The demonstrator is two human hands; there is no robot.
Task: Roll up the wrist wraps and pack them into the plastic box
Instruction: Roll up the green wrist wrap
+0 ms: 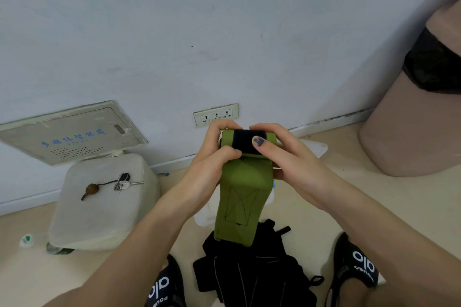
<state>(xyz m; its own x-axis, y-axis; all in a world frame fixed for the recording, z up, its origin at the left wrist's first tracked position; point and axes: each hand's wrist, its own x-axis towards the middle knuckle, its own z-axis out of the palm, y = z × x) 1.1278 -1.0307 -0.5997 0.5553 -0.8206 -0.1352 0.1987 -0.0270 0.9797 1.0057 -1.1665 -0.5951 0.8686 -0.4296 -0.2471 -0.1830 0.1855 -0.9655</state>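
Both hands, left (pixel 217 154) and right (pixel 282 154), pinch the rolled end of the soft, light green wrist wrap (pixel 243 182), its limp tail hanging below the roll, so grip the roll's ends firmly.

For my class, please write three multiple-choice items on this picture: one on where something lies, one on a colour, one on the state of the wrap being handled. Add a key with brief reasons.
1. Where do the keys lie?
A. on the pale stool
B. on the floor
C. in the bin

2. What colour is the wrist wrap in the hands?
A. red
B. green
C. white

3. How is that wrap?
A. fully rolled
B. flat on the floor
C. partly rolled, its tail hanging

Key: 1 A, they rest on the stool; 2 B, its fabric is green with a black band; 3 C, left hand and right hand grip a roll at its top.
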